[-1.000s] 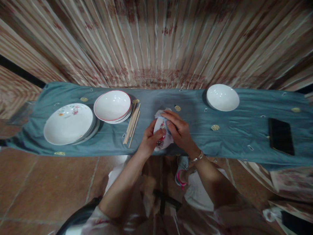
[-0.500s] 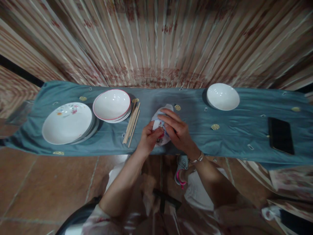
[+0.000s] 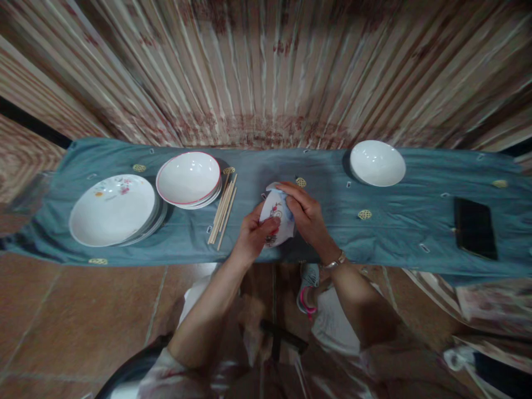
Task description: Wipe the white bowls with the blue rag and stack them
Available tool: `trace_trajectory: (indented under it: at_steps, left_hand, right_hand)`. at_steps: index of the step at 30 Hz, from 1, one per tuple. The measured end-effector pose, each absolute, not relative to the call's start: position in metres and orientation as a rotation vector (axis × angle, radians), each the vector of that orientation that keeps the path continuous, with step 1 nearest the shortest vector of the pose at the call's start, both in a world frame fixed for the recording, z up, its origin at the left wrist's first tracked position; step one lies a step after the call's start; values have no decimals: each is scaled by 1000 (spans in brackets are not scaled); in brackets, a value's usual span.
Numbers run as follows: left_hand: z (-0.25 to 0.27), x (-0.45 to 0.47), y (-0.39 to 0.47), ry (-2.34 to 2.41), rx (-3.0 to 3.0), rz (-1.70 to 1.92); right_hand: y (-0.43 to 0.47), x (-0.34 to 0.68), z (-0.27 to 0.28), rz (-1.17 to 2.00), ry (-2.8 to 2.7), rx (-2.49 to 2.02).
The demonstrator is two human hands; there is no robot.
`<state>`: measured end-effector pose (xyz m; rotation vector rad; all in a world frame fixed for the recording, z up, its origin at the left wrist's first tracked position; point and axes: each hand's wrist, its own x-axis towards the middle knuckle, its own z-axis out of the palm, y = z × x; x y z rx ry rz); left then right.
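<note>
A white bowl with a red floral print (image 3: 273, 213) is tilted on its side above the middle of the cloth-covered table. My left hand (image 3: 252, 235) grips its near left part, thumb lying across the print. At the bowl's right side, my right hand (image 3: 305, 213) is closed on a pale blue cloth (image 3: 286, 206) and presses it to the bowl. The fingers of my right hand partly hide the cloth. Left of my hands lie several wooden chopsticks (image 3: 223, 210), beside a stack of red-rimmed white bowls (image 3: 189, 178).
A stack of large flower-patterned dishes (image 3: 112, 210) stands at the left end of the teal tablecloth (image 3: 332, 238). A white bowl (image 3: 377, 163) sits at the back right, and a black phone-like device (image 3: 476, 228) lies farther right. A pleated curtain (image 3: 266, 72) hangs behind the table.
My right hand with the cloth has shifted slightly right on the bowl, uncovering more of the floral print. The bowl has turned a little; my left hand keeps its grip.
</note>
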<state>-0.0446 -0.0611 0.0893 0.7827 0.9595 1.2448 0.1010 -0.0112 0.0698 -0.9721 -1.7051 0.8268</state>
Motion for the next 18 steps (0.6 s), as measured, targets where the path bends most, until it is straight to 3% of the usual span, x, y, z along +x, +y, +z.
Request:
trace_trajectory:
  at_steps: [18]
  left_hand:
    - [93, -45, -63, 924, 757, 1226]
  right_hand:
    - [12, 103, 36, 1270, -1197, -1196]
